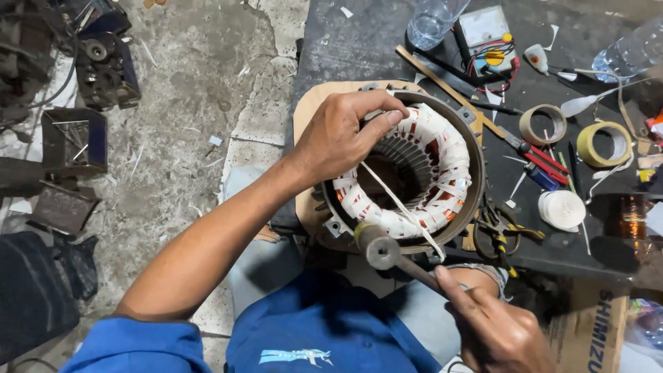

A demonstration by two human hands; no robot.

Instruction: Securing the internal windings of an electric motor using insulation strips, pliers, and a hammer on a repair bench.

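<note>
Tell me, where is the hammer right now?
In the head view the hammer is low and centre-right, its handle in the right hand. Its head touches the near rim of the motor ring, across from the left hand.

Counted on the desk (pixel 359 48): one motor stator (pixel 407 169); one hammer (pixel 387 254); two rolls of tape, one tan (pixel 543 124), one yellow (pixel 603 144); one white tape roll (pixel 562 209); two clear plastic bottles (pixel 431 21) (pixel 632 52); one multimeter (pixel 487 34); one pair of pliers (pixel 501 231).
</note>
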